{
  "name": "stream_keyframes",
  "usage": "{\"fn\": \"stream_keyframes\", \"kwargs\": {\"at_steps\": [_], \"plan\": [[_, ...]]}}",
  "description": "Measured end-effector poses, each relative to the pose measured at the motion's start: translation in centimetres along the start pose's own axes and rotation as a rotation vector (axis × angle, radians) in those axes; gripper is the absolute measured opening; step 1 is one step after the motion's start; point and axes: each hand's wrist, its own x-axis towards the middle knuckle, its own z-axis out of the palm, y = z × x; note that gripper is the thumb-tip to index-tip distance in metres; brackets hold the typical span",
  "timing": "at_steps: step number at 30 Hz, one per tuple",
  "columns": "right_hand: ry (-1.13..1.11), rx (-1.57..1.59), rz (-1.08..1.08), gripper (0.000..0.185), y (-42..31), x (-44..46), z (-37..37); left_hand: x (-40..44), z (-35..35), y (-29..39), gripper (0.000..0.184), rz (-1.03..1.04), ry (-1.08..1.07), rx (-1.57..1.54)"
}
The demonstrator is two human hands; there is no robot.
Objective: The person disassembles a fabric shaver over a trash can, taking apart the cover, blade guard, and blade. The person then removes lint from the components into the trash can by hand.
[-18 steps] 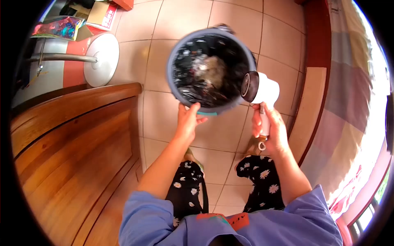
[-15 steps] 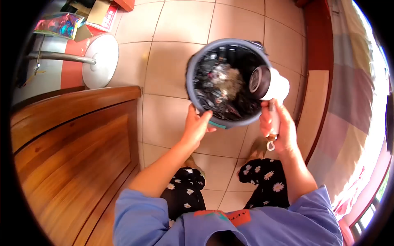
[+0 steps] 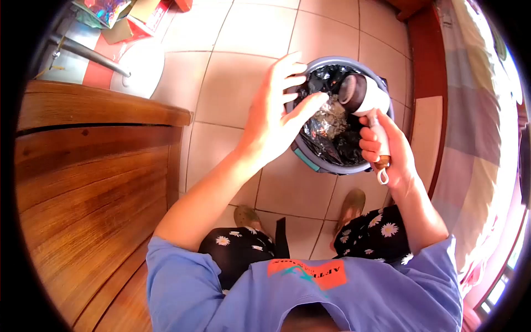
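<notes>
At center, your left hand (image 3: 276, 110) is open, fingers spread, over the left rim of 1 bin (image 3: 298, 145). Right of center, your right hand (image 3: 390, 145) grips 1 white device (image 3: 369, 97), its dark head over the bin.

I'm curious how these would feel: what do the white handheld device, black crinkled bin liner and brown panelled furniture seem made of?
The white handheld device looks like smooth hard plastic, given its rounded, even-coloured body. The black crinkled bin liner seems thin, glossy plastic: creases catch highlights. The brown panelled furniture is probably varnished wood, from its grain and sheen.
</notes>
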Motion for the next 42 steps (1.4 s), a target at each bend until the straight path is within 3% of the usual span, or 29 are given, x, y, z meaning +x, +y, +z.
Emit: {"fn": "stream_keyframes", "kwargs": {"at_steps": [5, 7, 9, 11, 13, 17, 19, 22, 35, 42], "plan": [[-0.144, -0.079, 0.028, 0.039, -2.0, 0.5, 0.1, 3.4, 3.6, -1.7, 0.076, 0.132, -0.193, 0.167], [-0.218, -0.106, -0.027, 0.040, -2.1, 0.6, -0.6, 3.9, 5.0, -2.3, 0.074, 0.121, -0.259, -0.098], [-0.221, -0.139, -0.030, 0.039, -1.9, 0.6, -1.5, 3.1, 5.7, -2.4, 0.072, 0.115, -0.294, -0.026], [-0.142, -0.225, -0.022, 0.036, -1.5, -0.2, -1.3, 2.5, 6.1, -2.5, 0.072, 0.078, -0.244, 0.041], [-0.126, -0.183, -0.014, 0.032, -1.2, 0.0, -1.3, 2.7, 6.3, -3.1, 0.071, 0.224, -0.236, 0.149], [-0.278, -0.028, 0.020, 0.028, -0.2, 1.9, -3.2, 2.6, 6.2, -2.9, 0.072, 0.117, -0.212, 0.142], [-0.294, 0.007, 0.044, 0.027, 0.1, 2.1, -3.3, 2.7, 5.9, -3.1, 0.072, 0.277, -0.205, 0.413], [-0.261, -0.001, 0.031, 0.028, 0.4, 2.3, -3.6, 2.5, 6.2, -4.0, 0.067, 0.311, -0.182, 0.454], [-0.174, -0.142, -0.160, 0.026, 1.4, 2.6, -5.1, 2.5, 8.3, -6.2, 0.067, 0.127, -0.190, 0.165], [-0.135, -0.138, -0.165, 0.026, 1.4, 1.6, -4.8, 2.4, 8.7, -5.9, 0.065, 0.181, -0.183, 0.267]]}}
